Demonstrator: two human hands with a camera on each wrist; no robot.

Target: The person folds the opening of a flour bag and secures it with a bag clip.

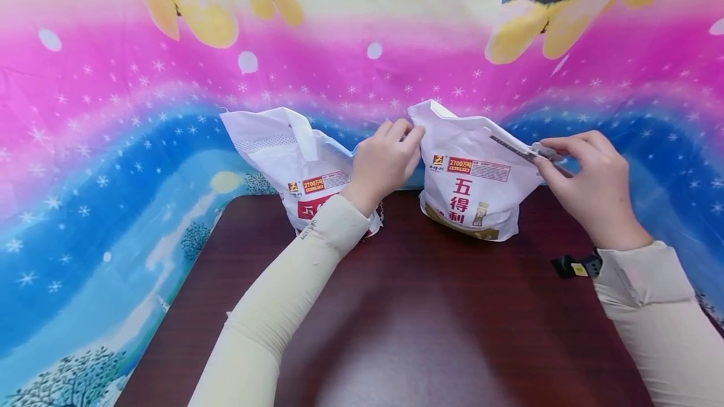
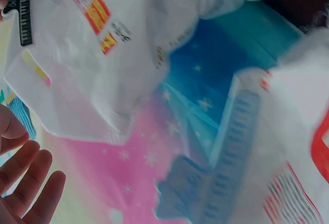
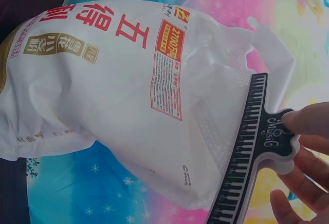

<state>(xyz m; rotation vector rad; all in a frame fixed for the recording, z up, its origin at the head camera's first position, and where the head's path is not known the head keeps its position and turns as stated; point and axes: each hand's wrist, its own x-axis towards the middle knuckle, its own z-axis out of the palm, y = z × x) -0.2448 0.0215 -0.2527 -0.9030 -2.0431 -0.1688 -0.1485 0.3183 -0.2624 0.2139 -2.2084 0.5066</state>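
Observation:
Two white flour bags with red printing stand side by side at the back. On the right flour bag (image 1: 464,143), a black clip (image 3: 247,147) with a piano-key pattern and the word "Music" sits across part of the folded top. My right hand (image 1: 594,181) pinches this clip's handle between thumb and fingers. My left hand (image 1: 387,156) is beside that bag's upper left corner; in the left wrist view its fingers (image 2: 43,193) are loosely spread, just off the bag's edge. A blue clip (image 2: 231,157) grips the top of the left flour bag (image 1: 266,143), which my left forearm partly covers.
Both bags stand on a dark reddish-brown table (image 1: 396,306), near its far edge. Right behind hangs a colourful backdrop cloth (image 1: 351,74) with snowflakes and cartoon figures. A black strap with a yellow-marked piece (image 1: 577,267) is at my right wrist.

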